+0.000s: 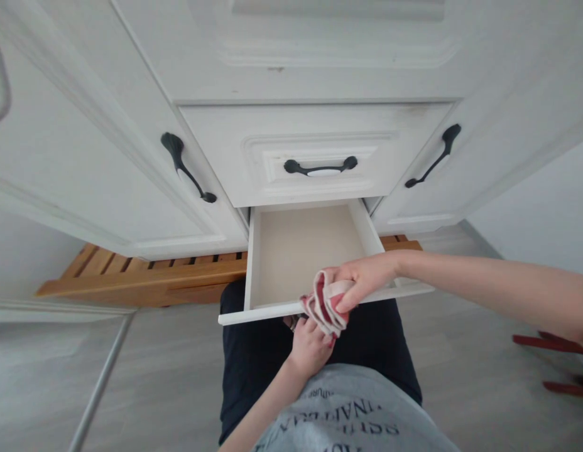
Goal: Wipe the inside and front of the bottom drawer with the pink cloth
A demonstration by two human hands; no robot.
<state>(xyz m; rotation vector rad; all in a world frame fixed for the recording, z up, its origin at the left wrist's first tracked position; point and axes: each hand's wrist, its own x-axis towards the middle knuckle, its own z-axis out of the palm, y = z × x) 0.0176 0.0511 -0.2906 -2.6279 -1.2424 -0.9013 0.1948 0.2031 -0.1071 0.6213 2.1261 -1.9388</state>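
A white drawer (310,242) is pulled out of the cabinet, and no objects show inside it. My right hand (364,276) grips a bunched red-and-white cloth (325,304) at the top of the drawer's front panel, right of its middle. Below the cloth, my left hand (311,345) is at the outer side of the front panel with its fingers curled. A dark part, perhaps the drawer's handle, shows beside the left fingers, but what they hold is mostly hidden.
Above is a closed drawer with a black handle (320,167). Cabinet doors with black handles (188,168) (435,157) flank it. A slatted wooden platform (145,285) lies beneath the cabinet. Red legs (550,344) stand at the right.
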